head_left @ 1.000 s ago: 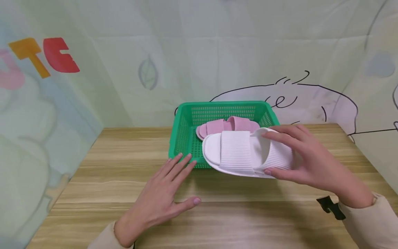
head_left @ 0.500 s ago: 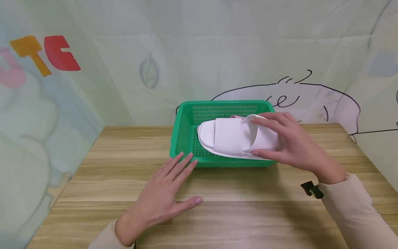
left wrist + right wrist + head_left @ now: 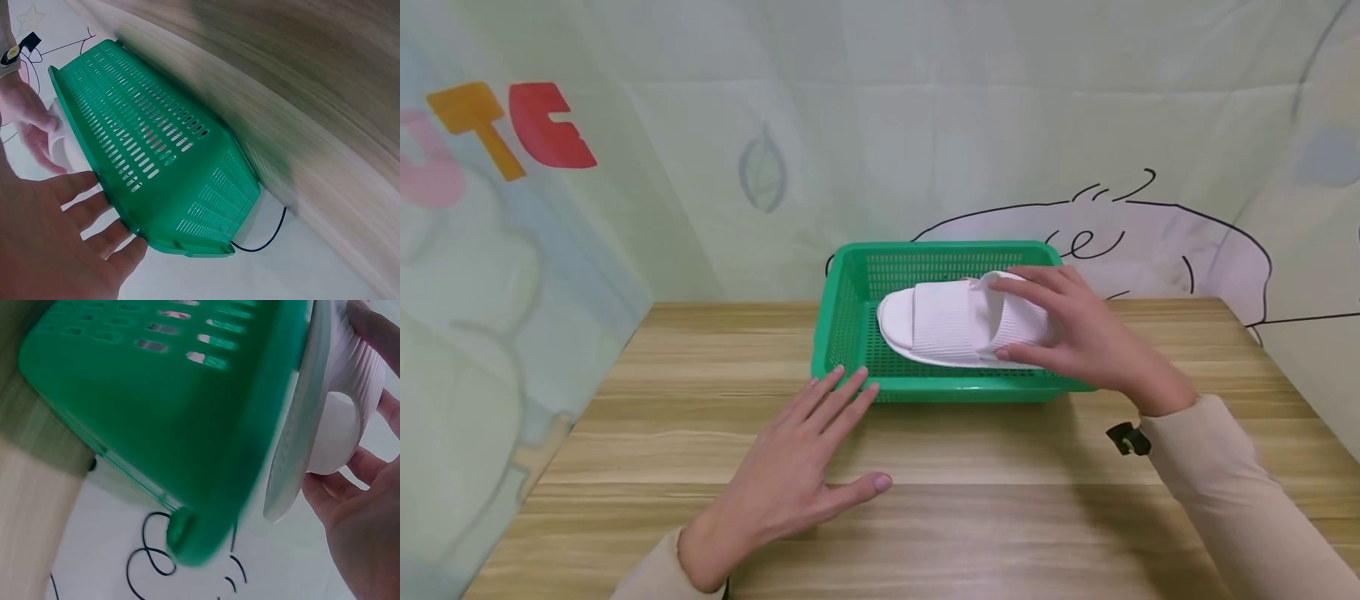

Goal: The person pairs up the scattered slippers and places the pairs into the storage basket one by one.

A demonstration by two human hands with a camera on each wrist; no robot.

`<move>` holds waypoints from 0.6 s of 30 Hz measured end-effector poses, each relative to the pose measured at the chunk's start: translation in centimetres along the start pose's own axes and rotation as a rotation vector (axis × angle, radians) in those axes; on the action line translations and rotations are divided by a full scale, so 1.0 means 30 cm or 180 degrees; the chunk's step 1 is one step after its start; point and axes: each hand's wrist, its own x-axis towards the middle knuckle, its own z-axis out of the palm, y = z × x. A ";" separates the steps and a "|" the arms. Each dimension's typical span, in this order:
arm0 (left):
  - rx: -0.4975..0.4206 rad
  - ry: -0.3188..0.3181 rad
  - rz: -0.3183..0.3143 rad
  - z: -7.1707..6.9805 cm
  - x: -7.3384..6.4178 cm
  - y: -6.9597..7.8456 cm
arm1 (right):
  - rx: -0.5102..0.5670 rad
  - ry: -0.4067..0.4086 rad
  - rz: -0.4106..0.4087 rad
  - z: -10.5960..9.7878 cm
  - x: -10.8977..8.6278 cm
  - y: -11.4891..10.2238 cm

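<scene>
White slippers [image 3: 943,321] with two ribbed bands, seemingly a nested pair, lie level just over the inside of a green slotted basket [image 3: 955,386]. My right hand [image 3: 1082,342] grips their right end, thumb on the near side and fingers on the far side of the band. In the right wrist view, the white slippers [image 3: 334,406] show above the basket's rim. My left hand [image 3: 797,458] has its fingers straight, fingertips at the basket's near left rim. Pink slippers lie beneath the white ones, mostly hidden; bits of pink show through the slots in both wrist views.
The basket stands at the back of a wood-grain table [image 3: 715,358], close to a printed fabric backdrop [image 3: 850,150]. A black clip [image 3: 1127,438] sits at the right sleeve's cuff.
My right hand has carried the white slippers left, away from me and down, from in front of the basket to over its inside, covering the pink slippers. The left hand stays put.
</scene>
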 end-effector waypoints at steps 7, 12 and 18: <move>0.0013 -0.0053 -0.0006 -0.001 0.002 0.001 | 0.0060 -0.0188 0.0198 0.068 0.014 0.036; 0.0031 -0.0102 -0.0035 -0.002 0.001 0.002 | 0.0071 -0.0394 0.0370 0.095 0.026 0.048; 0.0028 -0.0107 -0.0042 -0.002 0.002 0.001 | 0.0122 -0.0578 0.0501 0.116 0.032 0.059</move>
